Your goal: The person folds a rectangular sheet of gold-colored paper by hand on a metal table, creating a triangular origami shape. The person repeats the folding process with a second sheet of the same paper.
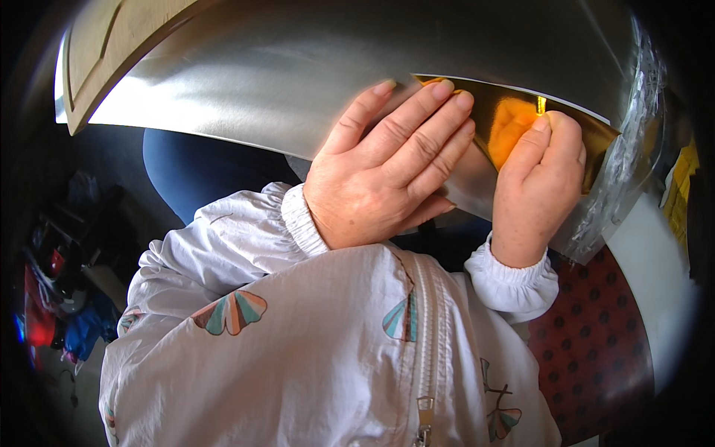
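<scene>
A large shiny silver metal sheet [298, 67] spans the top of the head view. On its right part lies a gold reflective film [514, 123] with a thin white edge. My left hand [387, 171] lies flat on the sheet, fingers spread, fingertips at the left edge of the gold film. My right hand [536, 186] pinches the film near its middle, thumb and fingers closed on it. Both forearms wear white sleeves with a fan print.
A wooden panel [97, 45] shows at the upper left behind the sheet. A crinkled clear wrap [633, 149] hangs at the sheet's right end. A red dotted surface [596, 335] lies at lower right. Cluttered floor items [59, 298] sit at the left.
</scene>
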